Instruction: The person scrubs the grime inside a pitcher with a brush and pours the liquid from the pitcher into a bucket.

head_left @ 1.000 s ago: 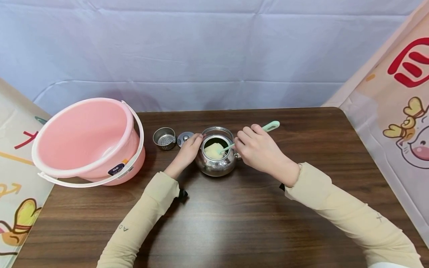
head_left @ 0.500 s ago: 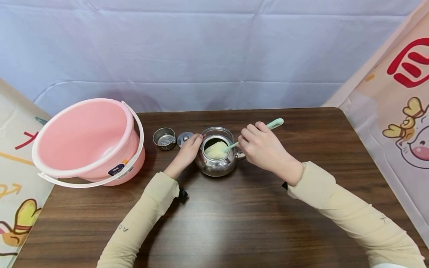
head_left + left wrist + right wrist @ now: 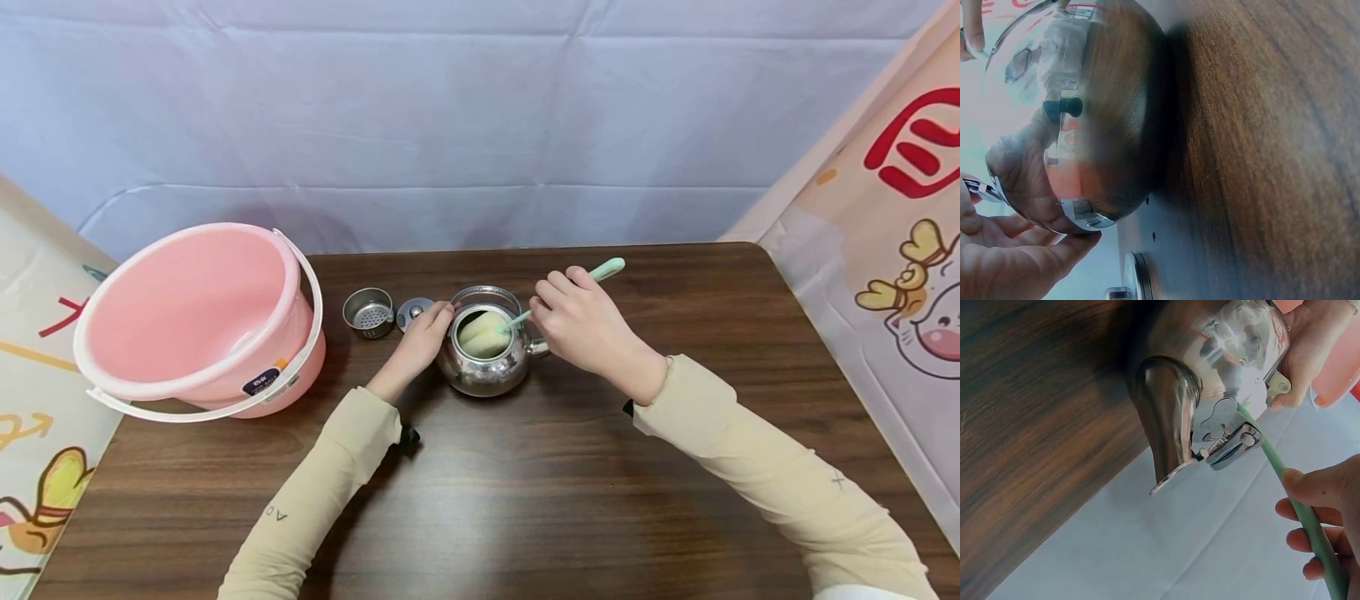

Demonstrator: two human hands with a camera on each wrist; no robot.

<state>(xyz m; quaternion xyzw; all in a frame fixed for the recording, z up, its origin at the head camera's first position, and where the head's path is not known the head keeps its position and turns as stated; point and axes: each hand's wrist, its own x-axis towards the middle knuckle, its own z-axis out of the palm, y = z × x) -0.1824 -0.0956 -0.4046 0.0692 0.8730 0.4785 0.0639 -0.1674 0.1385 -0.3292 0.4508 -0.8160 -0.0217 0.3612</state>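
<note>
Right hand [image 3: 581, 321] has its fingers wrapped round a green-handled sponge brush [image 3: 1308, 522], whose pale yellow head [image 3: 484, 335] sits inside the mouth of a stainless-steel teapot [image 3: 483, 379]; left hand [image 3: 423, 335] grips the pot's side near the rim, fingers bent against it; the teapot stands upright on the wooden table [image 3: 495, 500], its lid [image 3: 412, 310] and a perforated strainer [image 3: 369, 316] to the left, a pink bucket [image 3: 225, 377] farther left.

You have a pink bucket [image 3: 187, 308] at the far left corner of the counter [image 3: 525, 500]. Toward the far edge sit a strainer [image 3: 368, 314] and, just beside it, a lid [image 3: 414, 311]. Pale cloth [image 3: 465, 108] hangs behind that edge, printed sheets [image 3: 840, 217] beyond the side edges.
</note>
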